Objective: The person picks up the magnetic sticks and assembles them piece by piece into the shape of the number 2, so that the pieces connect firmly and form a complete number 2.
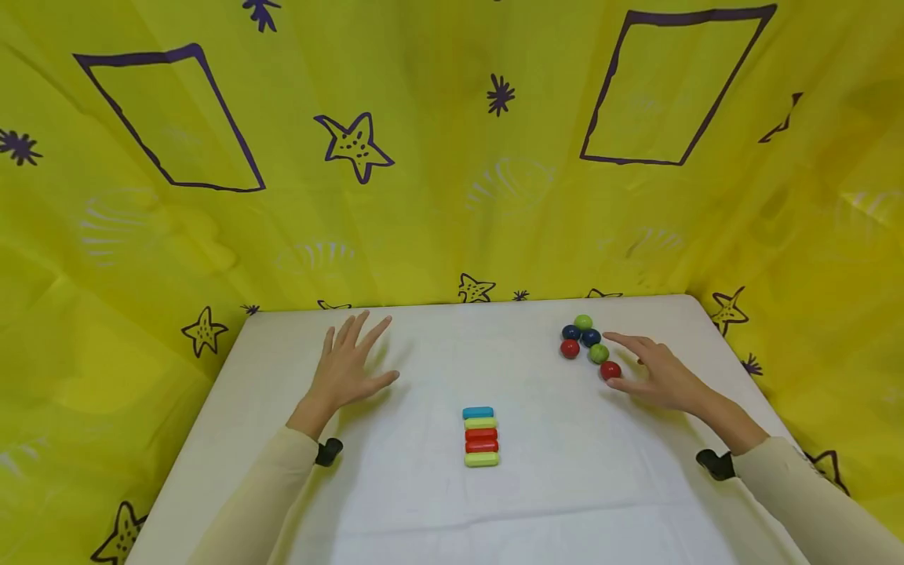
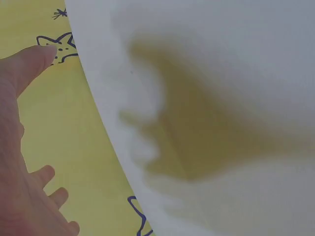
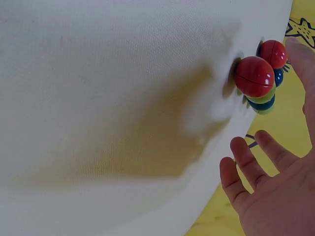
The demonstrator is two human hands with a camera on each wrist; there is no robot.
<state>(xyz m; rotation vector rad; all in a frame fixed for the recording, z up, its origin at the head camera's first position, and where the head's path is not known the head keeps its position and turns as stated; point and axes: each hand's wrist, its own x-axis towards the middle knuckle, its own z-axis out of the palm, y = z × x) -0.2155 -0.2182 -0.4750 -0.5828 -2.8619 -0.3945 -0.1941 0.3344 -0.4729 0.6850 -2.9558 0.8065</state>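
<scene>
Over the left part of the white table, my left hand [image 1: 344, 375] is held with its fingers spread and nothing in it. In the left wrist view, its thumb [image 2: 34, 64] points outward above a shadow. My right hand [image 1: 660, 378] hovers beside several small red, blue and green balls, fingers apart and holding nothing. Its thumb is close to the nearest red ball [image 1: 610, 371]; I cannot tell whether they touch. Further back are a green ball [image 1: 599, 353], a blue ball [image 1: 590, 338] and another red ball [image 1: 570, 348]. The right wrist view shows the large red ball [image 3: 254, 76] beyond the fingertips.
At the table's middle, several rounded bars lie in a column: a blue bar [image 1: 478, 412] at the far end, then yellow-green, red ones, and a yellow-green bar [image 1: 482, 459] nearest. A yellow patterned sheet [image 1: 431, 196] hangs behind and along both sides of the white table [image 1: 424, 510].
</scene>
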